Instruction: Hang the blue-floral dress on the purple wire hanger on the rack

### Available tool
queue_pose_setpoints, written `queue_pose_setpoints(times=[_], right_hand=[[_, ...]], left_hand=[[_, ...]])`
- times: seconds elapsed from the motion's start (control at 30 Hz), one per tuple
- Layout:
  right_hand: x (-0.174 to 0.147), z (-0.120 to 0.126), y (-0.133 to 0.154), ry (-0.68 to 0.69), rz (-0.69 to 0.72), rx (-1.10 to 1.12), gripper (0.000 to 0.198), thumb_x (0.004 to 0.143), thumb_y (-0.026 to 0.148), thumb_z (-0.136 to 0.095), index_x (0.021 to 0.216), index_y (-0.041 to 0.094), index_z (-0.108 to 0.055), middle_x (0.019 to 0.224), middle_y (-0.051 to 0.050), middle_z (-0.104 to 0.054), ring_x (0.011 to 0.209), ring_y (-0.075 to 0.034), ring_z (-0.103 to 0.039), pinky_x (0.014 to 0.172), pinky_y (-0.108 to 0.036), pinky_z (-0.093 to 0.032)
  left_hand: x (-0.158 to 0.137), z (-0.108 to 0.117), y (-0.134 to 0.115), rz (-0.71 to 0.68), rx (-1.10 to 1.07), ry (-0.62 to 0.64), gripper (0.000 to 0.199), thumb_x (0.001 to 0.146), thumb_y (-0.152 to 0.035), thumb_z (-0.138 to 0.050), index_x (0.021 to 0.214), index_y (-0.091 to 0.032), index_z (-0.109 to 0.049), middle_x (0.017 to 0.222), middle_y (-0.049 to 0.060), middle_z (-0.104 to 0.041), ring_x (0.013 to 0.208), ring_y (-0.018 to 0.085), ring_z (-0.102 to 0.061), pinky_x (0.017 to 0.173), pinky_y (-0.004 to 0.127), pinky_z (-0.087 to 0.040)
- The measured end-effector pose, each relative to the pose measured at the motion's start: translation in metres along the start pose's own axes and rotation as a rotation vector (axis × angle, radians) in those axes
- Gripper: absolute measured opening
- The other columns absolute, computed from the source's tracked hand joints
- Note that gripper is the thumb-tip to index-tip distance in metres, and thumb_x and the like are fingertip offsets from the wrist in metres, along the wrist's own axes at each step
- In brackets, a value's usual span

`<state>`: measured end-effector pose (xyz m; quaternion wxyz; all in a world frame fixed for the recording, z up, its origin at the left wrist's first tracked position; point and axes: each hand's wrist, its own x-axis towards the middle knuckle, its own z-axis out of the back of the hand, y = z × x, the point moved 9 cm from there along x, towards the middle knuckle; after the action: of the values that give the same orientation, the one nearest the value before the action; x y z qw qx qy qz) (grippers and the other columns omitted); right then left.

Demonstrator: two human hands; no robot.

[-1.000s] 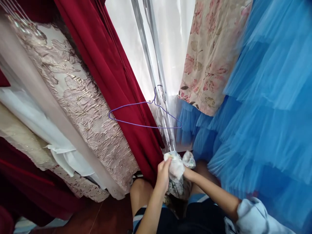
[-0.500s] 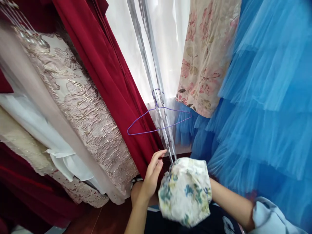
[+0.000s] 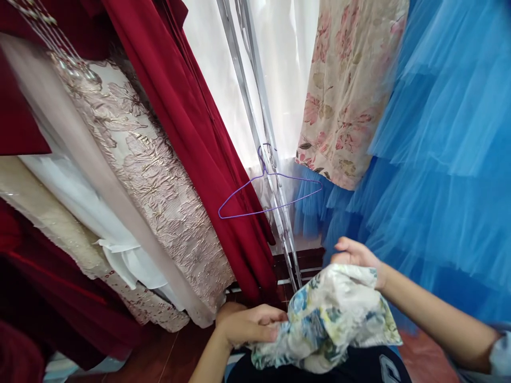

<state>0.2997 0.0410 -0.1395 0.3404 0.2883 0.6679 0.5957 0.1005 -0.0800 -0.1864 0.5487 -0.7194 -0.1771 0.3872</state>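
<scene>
Red drape (image 3: 207,154) left, blue tulle (image 3: 439,159) right, poles (image 3: 241,80) between, purple hanger (image 3: 264,169) before them, floral cloth (image 3: 331,319) bunched above the lap (image 3: 361,361), long axis side to side, corner pointing right, left hand (image 3: 253,324) pinching one end, right hand (image 3: 357,258) curled, grip unclear

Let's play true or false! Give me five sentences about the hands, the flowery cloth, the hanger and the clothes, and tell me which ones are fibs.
1. The left hand holds the flower-patterned cloth. True.
2. The wire hanger is purple. True.
3. The right hand holds the wire hanger. False: it is at the flower-patterned cloth.
4. The tiered tulle skirt is yellow. False: it is blue.
5. The flower-patterned cloth hangs on the wire hanger. False: it is at the hands.
</scene>
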Motion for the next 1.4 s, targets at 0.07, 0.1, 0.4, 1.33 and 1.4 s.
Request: queue_pose_setpoints(times=[0.07,0.1,0.4,1.33,1.4], right_hand=[[-0.009,0.002,0.017,0.18,-0.03,0.227,0.069,0.085,0.071,-0.041,0.064,0.012,-0.07,0.058,-0.013,-0.068,0.054,-0.023,-0.067,0.054,-0.033,-0.054],[-0.013,0.004,0.029,0.257,-0.008,0.314,0.064,0.078,0.071,-0.053,0.067,0.011,-0.071,0.062,-0.013,-0.071,0.057,-0.022,-0.068,0.058,-0.031,-0.055],[0.04,0.062,0.085,-0.018,0.214,-0.03,0.022,0.07,0.032,-0.079,0.078,0.012,-0.073,0.067,-0.004,-0.071,0.052,-0.013,-0.062,0.049,-0.021,-0.045],[0.045,0.074,0.131,-0.538,0.795,-0.797,0.06,0.071,0.015,-0.058,0.13,0.019,-0.057,0.068,0.005,-0.055,0.06,-0.015,-0.05,0.064,-0.025,-0.04],[0.037,0.096,0.143,-0.702,0.856,-0.828,0.066,0.072,0.016,-0.058,0.138,0.018,-0.054,0.079,0.0,-0.061,0.069,-0.018,-0.055,0.071,-0.028,-0.044]], left_hand=[[-0.012,0.011,-0.016,0.026,0.184,-0.055,0.062,0.071,-0.072,-0.068,0.094,-0.015,-0.073,0.085,0.006,-0.068,0.082,0.022,-0.061,0.074,0.03,-0.048],[-0.018,0.017,-0.025,0.026,0.278,-0.095,0.061,0.076,-0.073,-0.062,0.09,-0.014,-0.072,0.082,0.005,-0.066,0.08,0.02,-0.059,0.072,0.028,-0.048],[-0.08,0.098,-0.113,-0.071,1.2,-0.65,0.031,0.093,-0.03,-0.039,0.095,-0.023,-0.069,0.102,0.003,-0.07,0.109,0.024,-0.059,0.106,0.042,-0.038],[-0.049,0.178,-0.24,-0.665,1.05,-1.39,0.031,0.093,-0.031,-0.044,0.065,-0.02,-0.045,0.057,-0.004,-0.041,0.056,0.013,-0.039,0.056,0.024,-0.027],[-0.048,0.174,-0.24,-0.676,1.044,-1.372,0.032,0.093,-0.031,-0.044,0.063,-0.02,-0.043,0.057,-0.004,-0.041,0.055,0.013,-0.038,0.055,0.024,-0.026]])
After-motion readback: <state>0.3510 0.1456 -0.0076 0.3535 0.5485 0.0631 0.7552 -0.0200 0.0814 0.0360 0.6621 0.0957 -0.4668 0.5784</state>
